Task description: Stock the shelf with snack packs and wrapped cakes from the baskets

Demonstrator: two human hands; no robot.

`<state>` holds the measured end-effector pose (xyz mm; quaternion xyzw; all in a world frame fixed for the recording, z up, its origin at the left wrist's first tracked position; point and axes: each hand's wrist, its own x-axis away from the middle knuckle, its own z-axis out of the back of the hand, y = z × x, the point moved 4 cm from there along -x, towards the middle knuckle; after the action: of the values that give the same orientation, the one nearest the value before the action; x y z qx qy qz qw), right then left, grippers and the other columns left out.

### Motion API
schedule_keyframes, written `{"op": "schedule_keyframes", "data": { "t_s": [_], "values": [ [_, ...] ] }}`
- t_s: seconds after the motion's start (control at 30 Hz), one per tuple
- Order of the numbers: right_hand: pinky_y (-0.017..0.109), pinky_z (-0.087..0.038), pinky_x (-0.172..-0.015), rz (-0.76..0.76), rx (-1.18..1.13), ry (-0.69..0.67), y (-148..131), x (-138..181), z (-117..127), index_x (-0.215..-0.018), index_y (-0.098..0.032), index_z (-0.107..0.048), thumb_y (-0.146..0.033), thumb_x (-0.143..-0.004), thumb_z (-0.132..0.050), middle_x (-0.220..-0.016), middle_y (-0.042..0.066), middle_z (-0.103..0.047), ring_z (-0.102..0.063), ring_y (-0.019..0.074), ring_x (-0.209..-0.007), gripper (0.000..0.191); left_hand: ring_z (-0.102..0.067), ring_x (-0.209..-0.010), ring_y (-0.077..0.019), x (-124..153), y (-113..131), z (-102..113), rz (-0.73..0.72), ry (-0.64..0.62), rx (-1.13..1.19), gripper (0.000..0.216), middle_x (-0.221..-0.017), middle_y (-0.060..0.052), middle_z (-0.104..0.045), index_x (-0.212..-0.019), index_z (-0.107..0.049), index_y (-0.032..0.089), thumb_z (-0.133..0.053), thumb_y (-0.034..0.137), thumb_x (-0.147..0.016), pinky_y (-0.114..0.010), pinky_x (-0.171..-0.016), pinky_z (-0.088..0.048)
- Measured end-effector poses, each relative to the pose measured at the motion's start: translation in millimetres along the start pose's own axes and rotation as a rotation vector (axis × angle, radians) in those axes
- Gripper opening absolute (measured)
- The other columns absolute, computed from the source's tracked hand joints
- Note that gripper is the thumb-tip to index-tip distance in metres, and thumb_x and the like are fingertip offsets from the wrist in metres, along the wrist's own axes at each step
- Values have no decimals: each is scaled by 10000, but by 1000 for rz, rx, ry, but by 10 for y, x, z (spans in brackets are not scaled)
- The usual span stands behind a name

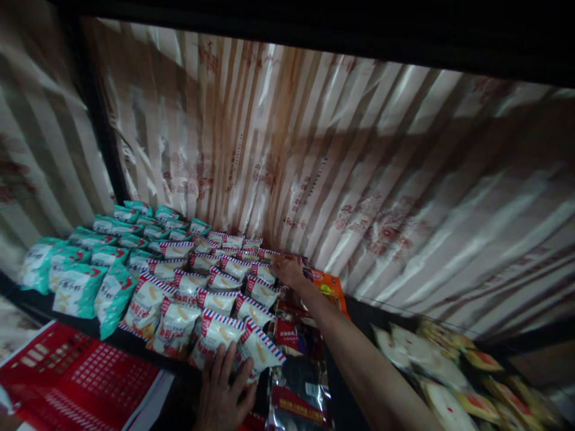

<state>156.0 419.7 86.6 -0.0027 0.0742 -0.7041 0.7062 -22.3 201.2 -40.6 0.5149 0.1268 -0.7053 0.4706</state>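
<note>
Reaching over a shelf [108,336] packed with snack packets, both hands in. My left hand [221,395] is low at the front edge, palm down, fingers spread wide and flat. Its fingertips rest on the front white packet [258,350], the one with a red-and-blue striped top, and nothing is closed inside the hand. My right hand [287,272] is stretched far back on a long bare forearm. It sits at the rear right corner of the white packets [211,281], fingers bent down onto the packets there. Cannot tell if it actually grips one; too small and dim. The white packets lie in overlapping rows mid-shelf, running from the front edge to the back. Teal packets [90,263] fill the left side, touching the white ones. An orange packet [331,290] lies just right of the right hand. Dark packets [299,383] with red labels lie under my right forearm, beside the left hand. A red printed sheet [81,377] sits lower left, below the shelf edge. Pale striped sheeting [359,179] covers the back. More packets [449,383] at lower right are blurred.
</note>
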Motion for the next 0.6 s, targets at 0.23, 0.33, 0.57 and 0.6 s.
{"op": "schedule_keyframes", "data": {
  "t_s": [0.23,0.33,0.57,0.6],
  "values": [
    [290,-362,-982,36,-137,145,307,273,222,-1113,-192,-626,-299,-887,-377,-1144,71,-646,-547,178,-1111,354,-353,-1263,-298,-75,6,77,-115,-77,-132,338,-1171,-125,-567,-1067,-607,237,-611,375,-758,-459,-1039,-237],
    [290,-414,-927,-10,-185,210,580,479,317,-1077,-151,-639,-292,-881,-364,-1098,104,-662,-592,192,-1046,366,-263,-1319,-317,-102,16,122,-210,-149,-215,372,-1199,-148,-549,-1113,-590,214,-610,308,-754,-474,-1054,-201],
    [335,-495,-812,-142,-315,302,1093,1038,354,-1000,-150,-672,-323,-820,-409,-991,112,-700,-651,228,-928,363,-138,-1377,-271,-92,20,257,-274,-123,-201,350,-1262,-131,-526,-1126,-580,193,-516,214,-782,-466,-1122,-65],
    [338,-496,-816,-155,-341,318,1141,1132,347,-1003,-155,-671,-340,-815,-411,-995,108,-699,-650,227,-931,370,-146,-1376,-274,-81,9,276,-284,-113,-190,362,-1288,-126,-508,-1140,-570,195,-512,198,-782,-468,-1124,-74]
  ]
}}
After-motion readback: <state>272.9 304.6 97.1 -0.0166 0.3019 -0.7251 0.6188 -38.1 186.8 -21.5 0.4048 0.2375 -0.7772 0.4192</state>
